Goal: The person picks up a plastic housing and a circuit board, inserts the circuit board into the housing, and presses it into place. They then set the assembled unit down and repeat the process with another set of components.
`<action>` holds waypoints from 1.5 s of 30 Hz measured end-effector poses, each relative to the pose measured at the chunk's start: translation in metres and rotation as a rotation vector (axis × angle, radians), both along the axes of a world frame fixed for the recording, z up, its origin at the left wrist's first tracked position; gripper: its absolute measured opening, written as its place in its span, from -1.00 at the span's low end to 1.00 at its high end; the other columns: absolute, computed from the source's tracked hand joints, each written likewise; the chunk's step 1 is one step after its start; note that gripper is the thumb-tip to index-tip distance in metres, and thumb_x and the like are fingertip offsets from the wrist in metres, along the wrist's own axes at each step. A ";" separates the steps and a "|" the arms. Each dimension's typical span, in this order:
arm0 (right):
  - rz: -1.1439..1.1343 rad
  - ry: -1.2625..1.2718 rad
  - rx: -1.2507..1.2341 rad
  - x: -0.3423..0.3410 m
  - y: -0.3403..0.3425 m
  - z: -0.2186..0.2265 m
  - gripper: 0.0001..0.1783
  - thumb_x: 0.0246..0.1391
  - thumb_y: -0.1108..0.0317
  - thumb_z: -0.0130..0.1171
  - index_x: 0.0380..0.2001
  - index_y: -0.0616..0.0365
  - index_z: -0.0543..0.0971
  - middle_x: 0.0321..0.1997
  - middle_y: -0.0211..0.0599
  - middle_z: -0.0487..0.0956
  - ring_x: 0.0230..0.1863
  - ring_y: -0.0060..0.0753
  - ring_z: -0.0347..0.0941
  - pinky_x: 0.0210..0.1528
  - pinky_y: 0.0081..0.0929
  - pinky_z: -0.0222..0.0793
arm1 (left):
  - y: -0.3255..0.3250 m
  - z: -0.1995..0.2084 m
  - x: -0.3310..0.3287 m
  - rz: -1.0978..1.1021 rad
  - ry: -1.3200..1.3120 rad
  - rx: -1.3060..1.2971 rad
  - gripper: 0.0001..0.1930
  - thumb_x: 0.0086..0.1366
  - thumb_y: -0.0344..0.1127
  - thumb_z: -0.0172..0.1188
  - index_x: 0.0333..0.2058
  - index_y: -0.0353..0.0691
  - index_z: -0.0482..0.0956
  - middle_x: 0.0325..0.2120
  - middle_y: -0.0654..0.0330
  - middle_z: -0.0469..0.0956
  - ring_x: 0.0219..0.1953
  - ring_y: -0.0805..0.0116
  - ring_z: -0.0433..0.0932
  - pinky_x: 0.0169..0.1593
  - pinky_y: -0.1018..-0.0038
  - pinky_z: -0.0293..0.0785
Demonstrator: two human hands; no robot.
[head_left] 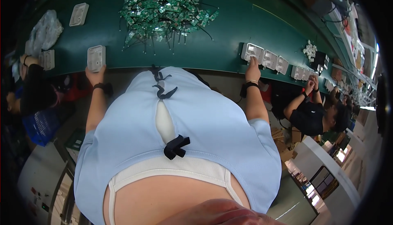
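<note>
At the near edge of the green table, on the left, my left hand (95,75) is closed round the lower end of a shallow white plastic case (96,57). The case's hollow side faces up. Far to the right, my right hand (253,70) grips the near rim of another open white case (251,52), its fingertips over the edge. Two more white cases (269,59) stand in a row beside that one. Between my hands, farther back, lies a big heap of small green circuit boards (166,10) with thin black wires.
A single white case (79,14) lies at the back left, near clear plastic bags (46,30). Co-workers sit on both sides; the right one's hands (312,85) are near more white cases (300,73). Small white parts (310,50) form a pile at the right.
</note>
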State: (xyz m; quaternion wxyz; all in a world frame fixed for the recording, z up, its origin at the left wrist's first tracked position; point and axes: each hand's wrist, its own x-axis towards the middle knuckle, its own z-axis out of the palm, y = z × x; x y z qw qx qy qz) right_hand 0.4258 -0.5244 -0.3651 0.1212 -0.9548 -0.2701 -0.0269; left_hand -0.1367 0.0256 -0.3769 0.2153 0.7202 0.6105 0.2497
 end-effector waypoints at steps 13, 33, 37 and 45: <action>0.441 0.138 0.426 0.082 0.295 -0.018 -0.71 0.10 0.40 0.35 -0.07 0.09 0.68 -0.09 -0.09 0.64 -0.11 0.05 0.61 0.01 -0.15 0.55 | -0.100 0.072 0.037 -0.121 -0.317 -0.080 0.05 -0.10 -0.19 0.63 0.35 -0.31 0.27 0.22 -0.09 0.41 0.28 0.04 0.42 0.36 0.20 0.31; 0.089 2.074 1.278 0.018 0.299 0.097 -0.89 0.39 0.44 0.16 -0.10 0.21 0.59 -0.11 -0.22 0.68 -0.07 -0.36 0.67 -0.21 -0.55 0.64 | -0.107 0.162 0.116 -0.489 -0.392 -0.168 0.11 -0.14 -0.35 0.54 0.42 -0.25 0.13 0.29 0.00 0.37 0.35 0.15 0.37 0.42 0.27 0.23; 0.272 1.966 1.317 -0.061 0.294 0.167 -0.88 0.36 0.49 0.19 -0.09 0.21 0.62 -0.09 -0.24 0.69 -0.06 -0.34 0.66 -0.14 -0.52 0.63 | -0.101 0.207 0.163 -0.671 -0.350 -0.144 0.06 -0.13 -0.32 0.52 0.40 -0.24 0.19 0.29 0.00 0.38 0.35 0.12 0.37 0.42 0.28 0.23; 0.825 0.613 0.989 -0.159 0.309 0.241 -0.83 0.14 0.59 0.37 -0.19 0.20 0.73 -0.18 -0.26 0.74 -0.12 -0.39 0.66 -0.08 -0.57 0.55 | -0.107 0.243 0.203 -0.809 -0.361 0.038 0.08 -0.11 -0.28 0.51 0.41 -0.26 0.14 0.28 -0.12 0.34 0.33 -0.08 0.37 0.39 0.21 0.29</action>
